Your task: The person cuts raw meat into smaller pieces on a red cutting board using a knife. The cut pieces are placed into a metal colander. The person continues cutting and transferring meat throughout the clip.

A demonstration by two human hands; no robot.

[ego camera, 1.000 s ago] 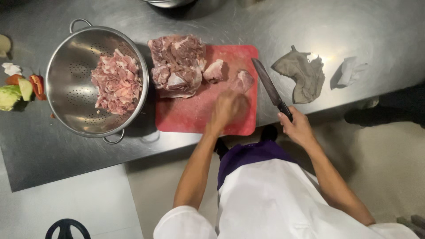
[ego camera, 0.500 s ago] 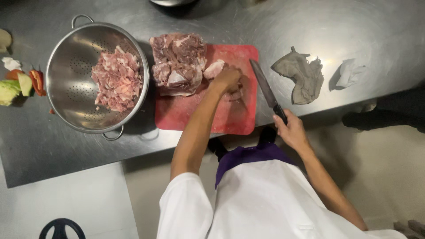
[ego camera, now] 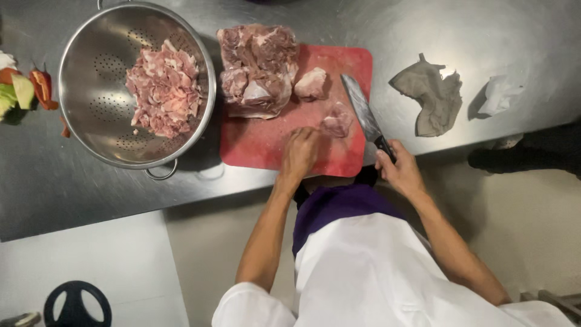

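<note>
A red cutting board (ego camera: 266,142) lies on the steel counter. A big slab of raw meat (ego camera: 254,66) rests on its far left corner, with a smaller chunk (ego camera: 311,83) beside it. My left hand (ego camera: 301,151) presses on a small piece of meat (ego camera: 336,123) near the board's front. My right hand (ego camera: 399,169) grips the black handle of a large knife (ego camera: 362,112), whose blade lies flat over the board's right edge, next to the small piece.
A steel colander (ego camera: 91,103) with cut meat (ego camera: 163,88) stands left of the board. Vegetable scraps (ego camera: 24,91) lie at the far left. A grey rag (ego camera: 430,97) and crumpled white paper (ego camera: 497,94) lie to the right. A white surface (ego camera: 91,272) sits lower left.
My left hand reached up to the chunk by the slab, then drew back toward the front of the board with a small piece. The knife stayed at the board's right edge.
</note>
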